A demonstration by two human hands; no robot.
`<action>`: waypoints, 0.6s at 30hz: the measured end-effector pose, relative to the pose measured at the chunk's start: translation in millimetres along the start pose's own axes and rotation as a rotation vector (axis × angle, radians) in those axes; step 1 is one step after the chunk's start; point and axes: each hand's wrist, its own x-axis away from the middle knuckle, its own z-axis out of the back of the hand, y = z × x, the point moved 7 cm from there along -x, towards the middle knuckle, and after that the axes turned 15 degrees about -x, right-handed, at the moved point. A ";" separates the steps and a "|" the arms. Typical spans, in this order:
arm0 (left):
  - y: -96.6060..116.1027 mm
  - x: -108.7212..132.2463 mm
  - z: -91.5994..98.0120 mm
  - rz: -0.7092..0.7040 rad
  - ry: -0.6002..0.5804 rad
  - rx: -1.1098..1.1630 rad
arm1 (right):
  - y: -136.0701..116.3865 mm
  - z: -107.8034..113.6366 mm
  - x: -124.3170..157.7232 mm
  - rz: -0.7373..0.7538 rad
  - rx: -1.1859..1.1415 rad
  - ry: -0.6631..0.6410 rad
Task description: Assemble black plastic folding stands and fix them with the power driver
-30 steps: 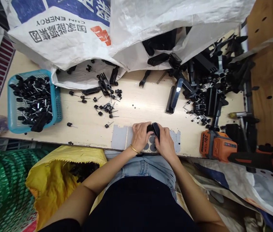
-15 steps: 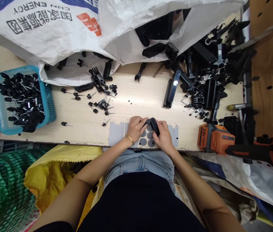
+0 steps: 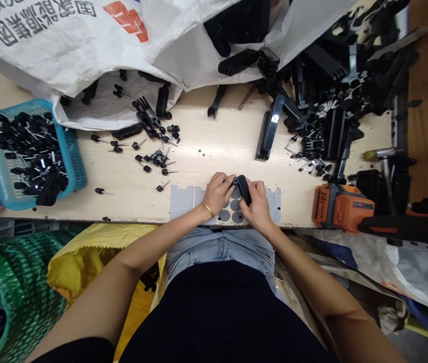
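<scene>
At the near edge of the table (image 3: 206, 166), both hands pinch a small black part (image 3: 243, 188) over a gray sheet (image 3: 183, 201): left hand (image 3: 218, 192) steadies its end, right hand (image 3: 258, 207) grasps its body. Fitting looks underway; careful alignment seems needed.

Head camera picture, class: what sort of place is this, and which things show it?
Probably a small assembly workshop. A wooden workbench carries heaps of black plastic parts, a blue basket of black-capped pins, and an orange cordless driver.
</scene>
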 end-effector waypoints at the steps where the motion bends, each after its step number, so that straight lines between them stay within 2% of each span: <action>1: 2.8 -3.0 -1.8 -0.053 -0.018 0.025 | 0.5 -0.7 0.0 0.006 0.003 -0.005; 3: 12.2 -7.1 -6.3 -0.188 -0.064 0.083 | 1.5 -0.9 0.1 0.022 -0.001 0.004; 4: 15.0 -8.4 -7.4 -0.210 -0.067 0.099 | 1.8 -0.6 0.2 0.031 -0.008 0.016; 8: 7.7 -10.5 -2.6 0.008 0.061 0.067 | 0.8 -0.4 1.4 0.073 -0.062 0.045; 12: 18.2 -12.4 -1.9 -0.136 0.019 0.152 | -0.2 1.5 2.5 0.071 -0.084 0.052; 16: 13.2 -14.0 0.6 -0.027 0.020 0.144 | 0.4 0.9 3.3 0.054 -0.092 0.028; 18: 15.1 -13.8 0.2 -0.017 0.011 0.150 | 0.3 -1.3 3.9 0.046 -0.082 0.026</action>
